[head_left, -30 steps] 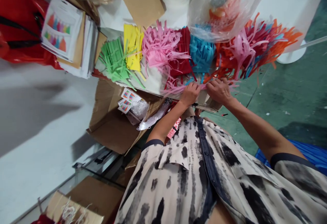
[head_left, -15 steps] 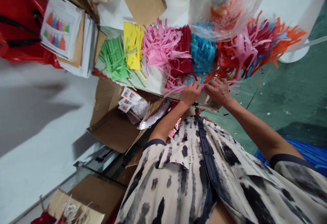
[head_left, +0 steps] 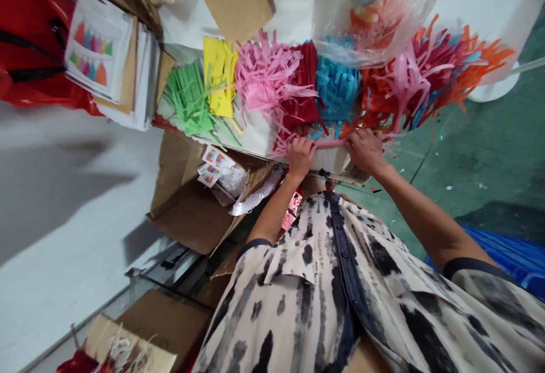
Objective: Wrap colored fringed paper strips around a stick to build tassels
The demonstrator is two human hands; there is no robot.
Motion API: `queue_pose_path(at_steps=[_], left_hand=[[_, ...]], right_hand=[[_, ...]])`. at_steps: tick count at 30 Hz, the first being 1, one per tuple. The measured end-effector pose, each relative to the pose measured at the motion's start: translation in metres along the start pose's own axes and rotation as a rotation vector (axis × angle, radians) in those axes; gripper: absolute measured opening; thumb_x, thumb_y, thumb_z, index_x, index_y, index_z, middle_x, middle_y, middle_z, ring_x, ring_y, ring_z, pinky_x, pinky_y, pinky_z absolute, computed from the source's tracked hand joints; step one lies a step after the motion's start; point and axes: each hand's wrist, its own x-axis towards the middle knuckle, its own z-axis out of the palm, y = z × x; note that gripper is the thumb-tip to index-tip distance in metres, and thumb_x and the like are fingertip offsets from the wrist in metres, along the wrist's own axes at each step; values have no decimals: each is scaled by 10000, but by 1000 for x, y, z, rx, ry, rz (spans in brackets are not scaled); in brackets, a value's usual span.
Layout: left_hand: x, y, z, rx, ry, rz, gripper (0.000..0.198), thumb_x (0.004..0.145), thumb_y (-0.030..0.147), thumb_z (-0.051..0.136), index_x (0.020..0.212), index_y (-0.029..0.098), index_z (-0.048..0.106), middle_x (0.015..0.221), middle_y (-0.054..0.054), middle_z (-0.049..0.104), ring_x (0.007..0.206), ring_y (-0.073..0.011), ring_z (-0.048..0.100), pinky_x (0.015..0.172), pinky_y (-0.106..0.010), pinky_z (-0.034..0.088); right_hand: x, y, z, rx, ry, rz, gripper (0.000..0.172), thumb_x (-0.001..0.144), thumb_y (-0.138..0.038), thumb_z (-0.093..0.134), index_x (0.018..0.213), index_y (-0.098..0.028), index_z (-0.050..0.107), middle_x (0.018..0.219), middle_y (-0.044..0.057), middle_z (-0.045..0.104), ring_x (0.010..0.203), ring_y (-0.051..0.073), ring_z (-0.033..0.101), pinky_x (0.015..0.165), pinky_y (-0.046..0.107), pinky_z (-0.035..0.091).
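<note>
A pink tissue-paper tassel (head_left: 331,143), rolled narrow in the middle with fringe at both ends, stretches between my hands at the table's front edge. My left hand (head_left: 301,154) is closed around its left part, and my right hand (head_left: 366,149) is closed around its right part. Just beyond them lie fringed paper bundles: green (head_left: 188,97), yellow (head_left: 220,75), pink (head_left: 266,75), dark red (head_left: 303,86) and blue (head_left: 338,86). Mixed tassels in orange, pink and red (head_left: 409,80) are heaped to the right.
Packaging cards (head_left: 100,49) are stacked at the left beside a red bag (head_left: 32,38). A clear plastic bag (head_left: 378,18) lies behind the bundles, near a brown cardboard piece (head_left: 235,1). Below the table edge stands an open carton (head_left: 187,214) with printed cards inside.
My hands have moved apart along the pink tassel, the left one going leftward. Its rolled middle now shows between them.
</note>
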Motion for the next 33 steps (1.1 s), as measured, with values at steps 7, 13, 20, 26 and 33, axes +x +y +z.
queue_pose_path(at_steps=[7, 13, 20, 26, 33], left_hand=[[13, 9, -10, -12, -11, -87, 175, 1090, 365, 668, 1017, 227, 747, 1139, -136, 761, 1216, -345, 646, 1054, -502, 490], [17, 15, -14, -1, -23, -134, 177, 1068, 343, 681, 956, 218, 738, 1111, -154, 760, 1212, -363, 644, 1040, -517, 504], [12, 22, -7, 22, -32, 218, 347, 1157, 273, 464, 1356, 255, 748, 1362, -149, 777, 1299, -325, 665, 1132, -525, 473], [-10, -22, -15, -5, -73, 218, 397, 1127, 222, 478, 1344, 321, 796, 1401, -93, 805, 1405, -300, 649, 1238, -583, 450], [-21, -12, -25, 56, 60, 159, 415, 1088, 195, 503, 1363, 284, 801, 1526, -131, 732, 1487, -340, 596, 1315, -614, 358]], right_hand=[[9, -13, 7, 25, 44, 92, 364, 1014, -345, 501, 1096, -113, 769, 1046, 258, 738, 1065, 417, 558, 962, 573, 360], [10, -26, 7, -51, 67, 183, 301, 993, -296, 558, 1144, -137, 763, 1106, 248, 739, 1127, 426, 580, 988, 584, 368], [-7, -29, 5, -13, -30, -162, 346, 1095, -171, 474, 1224, -280, 775, 1231, 97, 805, 1152, 303, 601, 1028, 491, 332], [-23, 4, 8, 42, -14, -182, 411, 1068, -114, 503, 1322, -269, 786, 1380, 80, 811, 1236, 288, 654, 1023, 487, 330], [-12, -5, -4, -13, -14, -143, 298, 1084, -220, 511, 1111, -231, 808, 1180, 116, 827, 1090, 311, 652, 987, 485, 341]])
